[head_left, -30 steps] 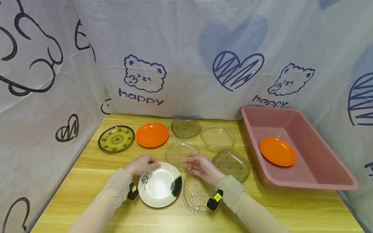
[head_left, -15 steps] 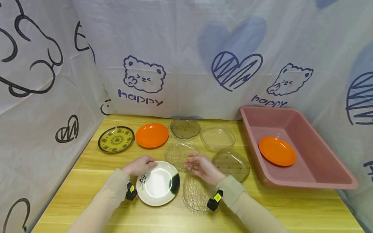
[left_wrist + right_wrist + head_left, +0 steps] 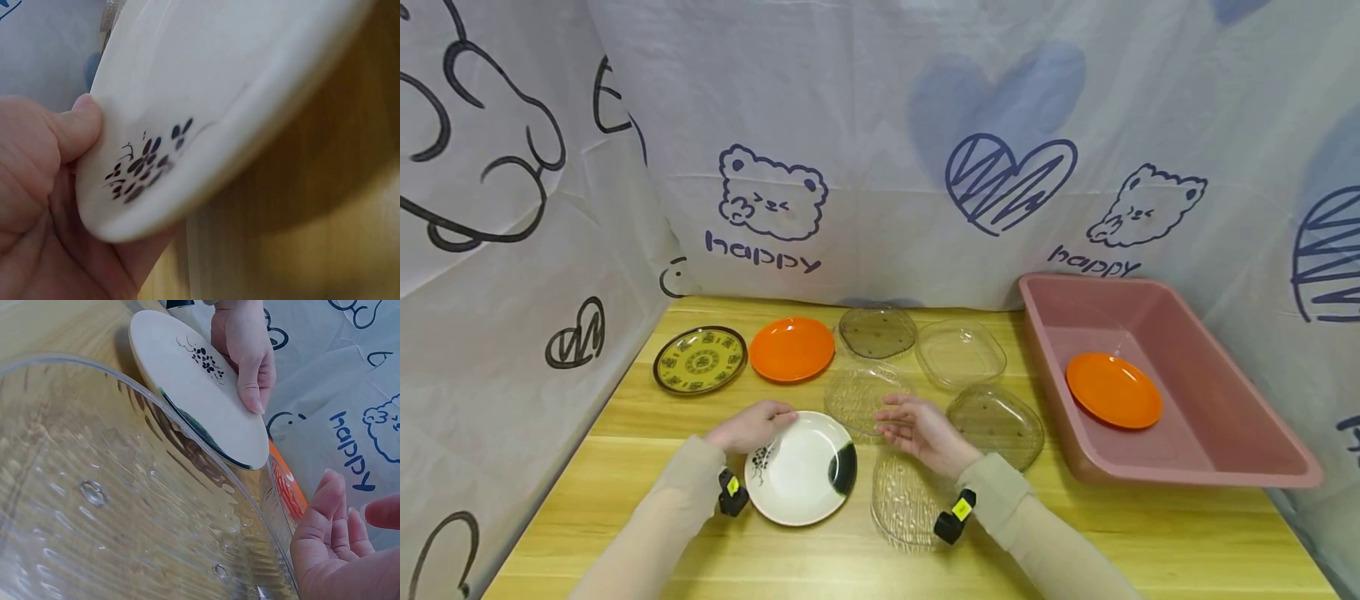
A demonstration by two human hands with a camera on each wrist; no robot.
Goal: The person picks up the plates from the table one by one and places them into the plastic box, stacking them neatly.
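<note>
In the head view my left hand (image 3: 751, 428) pinches the far-left rim of a white plate (image 3: 797, 475) with a dark green patch and a small black flower print. The left wrist view shows the thumb (image 3: 81, 128) on the plate's face and the other fingers beneath, the plate tilted over the wood. My right hand (image 3: 925, 433) holds nothing, its fingers loosely bent between clear plates. A ribbed clear plate (image 3: 901, 504) lies below its wrist and fills much of the right wrist view. Just past its fingertips is another textured clear plate (image 3: 853, 396).
Behind lie a yellow patterned plate (image 3: 702, 360), an orange plate (image 3: 792, 350), a smoky plate (image 3: 877, 332) and a clear squarish plate (image 3: 961, 354). Another smoky plate (image 3: 1000, 425) sits right of my right hand. A pink basin (image 3: 1195, 477) at right contains an orange plate (image 3: 1114, 390).
My left hand and the white plate have shifted a little left and away from me. The right hand has stayed in place, and the other plates are unmoved.
</note>
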